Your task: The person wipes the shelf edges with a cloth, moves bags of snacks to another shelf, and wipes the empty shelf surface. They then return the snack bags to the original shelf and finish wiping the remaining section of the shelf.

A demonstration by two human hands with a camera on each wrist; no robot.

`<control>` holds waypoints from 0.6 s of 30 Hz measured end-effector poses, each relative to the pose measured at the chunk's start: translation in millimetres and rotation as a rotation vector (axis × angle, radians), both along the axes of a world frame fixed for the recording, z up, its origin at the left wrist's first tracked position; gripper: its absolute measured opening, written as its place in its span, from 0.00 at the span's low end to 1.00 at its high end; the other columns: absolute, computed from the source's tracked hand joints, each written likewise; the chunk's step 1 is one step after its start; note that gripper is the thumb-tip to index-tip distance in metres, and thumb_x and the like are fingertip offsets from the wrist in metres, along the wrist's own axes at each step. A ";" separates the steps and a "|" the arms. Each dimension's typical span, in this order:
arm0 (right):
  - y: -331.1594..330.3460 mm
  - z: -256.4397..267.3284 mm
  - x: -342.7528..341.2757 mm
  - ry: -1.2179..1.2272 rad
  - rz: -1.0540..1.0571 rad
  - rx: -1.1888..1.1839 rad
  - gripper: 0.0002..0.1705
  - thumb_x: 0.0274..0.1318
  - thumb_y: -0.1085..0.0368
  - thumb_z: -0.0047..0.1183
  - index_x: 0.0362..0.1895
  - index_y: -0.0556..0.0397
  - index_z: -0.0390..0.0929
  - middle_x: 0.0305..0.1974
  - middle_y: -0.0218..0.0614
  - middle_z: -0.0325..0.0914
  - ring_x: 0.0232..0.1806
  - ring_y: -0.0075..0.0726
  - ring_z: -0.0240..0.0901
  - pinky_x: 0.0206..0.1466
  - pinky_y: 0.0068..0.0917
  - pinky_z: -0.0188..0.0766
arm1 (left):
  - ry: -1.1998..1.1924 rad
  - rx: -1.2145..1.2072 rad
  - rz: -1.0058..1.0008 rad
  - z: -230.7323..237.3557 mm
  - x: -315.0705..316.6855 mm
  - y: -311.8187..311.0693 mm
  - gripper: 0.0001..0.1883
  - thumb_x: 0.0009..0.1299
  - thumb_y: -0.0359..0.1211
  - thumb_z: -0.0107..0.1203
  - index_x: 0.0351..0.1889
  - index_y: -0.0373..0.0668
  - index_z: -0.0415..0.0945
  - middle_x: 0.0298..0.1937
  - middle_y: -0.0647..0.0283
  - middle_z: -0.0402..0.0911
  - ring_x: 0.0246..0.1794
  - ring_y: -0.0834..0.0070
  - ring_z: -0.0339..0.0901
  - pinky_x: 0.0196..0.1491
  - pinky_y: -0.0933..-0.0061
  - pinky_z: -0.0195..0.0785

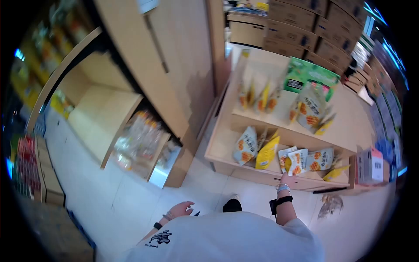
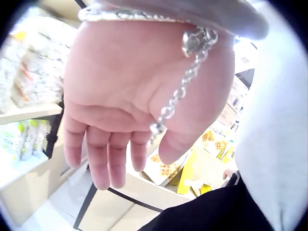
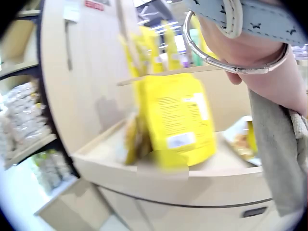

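Note:
My right hand [image 1: 287, 179] is at the front edge of the display shelf and grips the lower corner of a white waffle pouch [image 1: 298, 162]. In the right wrist view most of the fingers are hidden behind the wrist [image 3: 250, 53], and a greyish flat piece [image 3: 276, 144] hangs beside it. Another white pouch [image 3: 242, 139] lies close by in the tray, left of that piece. My left hand [image 1: 179, 209] hangs beside the body, palm [image 2: 139, 82] toward its camera, fingers relaxed, with nothing in it.
Grey-and-white pouches [image 1: 245, 146] and yellow-backed pouches [image 1: 267, 153] stand in the lower tray; more stand on the upper level [image 1: 312, 107] by a green box [image 1: 307, 76]. Cartons [image 1: 290, 28] are stacked behind. Shelving [image 1: 100, 113] with bagged goods [image 1: 139, 135] is at left. A clear plastic bag [image 1: 330, 205] lies on the floor.

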State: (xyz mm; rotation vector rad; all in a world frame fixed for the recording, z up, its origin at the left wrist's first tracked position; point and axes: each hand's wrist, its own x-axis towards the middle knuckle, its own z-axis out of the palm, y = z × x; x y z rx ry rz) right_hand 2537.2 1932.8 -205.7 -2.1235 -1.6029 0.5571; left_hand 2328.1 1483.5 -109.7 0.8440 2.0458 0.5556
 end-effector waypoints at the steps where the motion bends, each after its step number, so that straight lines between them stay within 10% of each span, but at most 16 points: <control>1: -29.2 -3.4 -29.3 0.002 0.115 -0.075 0.31 0.39 0.62 0.53 0.51 0.60 0.64 0.43 0.56 0.71 0.45 0.57 0.68 0.52 0.44 0.63 | 0.006 0.024 0.049 2.7 2.4 -25.8 0.19 0.64 0.39 0.49 0.51 0.42 0.69 0.43 0.53 0.77 0.44 0.60 0.74 0.46 0.65 0.68; 7: -287.0 56.2 -188.3 0.296 1.055 -0.400 0.27 0.35 0.78 0.49 0.48 0.56 0.68 0.37 0.42 0.74 0.38 0.39 0.73 0.41 0.28 0.70 | -0.067 0.207 0.430 19.1 21.1 -208.9 0.18 0.64 0.35 0.48 0.52 0.42 0.69 0.39 0.57 0.77 0.39 0.63 0.75 0.44 0.69 0.68; 16: -670.5 132.4 -244.1 0.397 2.141 -0.812 0.11 0.46 0.64 0.52 0.30 0.60 0.77 0.24 0.43 0.76 0.27 0.35 0.74 0.33 0.29 0.69 | 0.660 0.496 0.965 64.4 37.1 -386.9 0.19 0.57 0.30 0.56 0.47 0.39 0.69 0.43 0.56 0.74 0.41 0.64 0.72 0.45 0.69 0.66; 18: -710.4 158.0 -247.0 0.402 2.333 -0.772 0.12 0.49 0.60 0.50 0.27 0.57 0.77 0.20 0.43 0.75 0.22 0.42 0.72 0.29 0.33 0.67 | 0.454 0.487 1.102 55.1 39.1 -413.6 0.20 0.56 0.30 0.57 0.46 0.38 0.69 0.42 0.56 0.74 0.42 0.63 0.72 0.45 0.69 0.66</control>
